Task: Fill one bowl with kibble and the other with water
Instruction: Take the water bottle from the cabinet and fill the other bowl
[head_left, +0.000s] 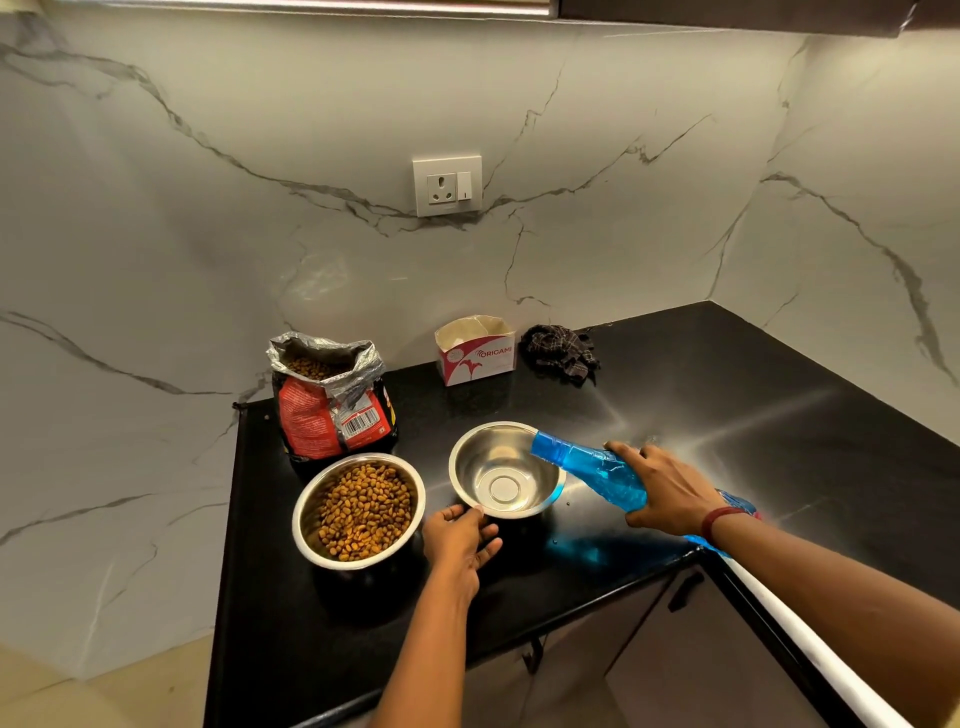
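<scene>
Two steel bowls stand on the black counter (727, 405). The left bowl (306, 525) holds brown kibble. The right bowl (506, 470) looks shiny inside; I cannot tell whether any water is in it. My left hand (460, 538) rests at that bowl's near rim, thumb touching it. My right hand (670, 488) grips a blue plastic bottle (587, 465) tilted on its side, its open mouth over the right bowl's far right rim. Behind the kibble bowl stands an open red and silver kibble bag (332, 400).
A small white and red cardboard box (475, 351) and a crumpled dark checked cloth (561, 348) sit at the back against the marble wall. A wall socket (447, 185) is above them. The counter's front edge runs just below my hands, with cabinet doors underneath.
</scene>
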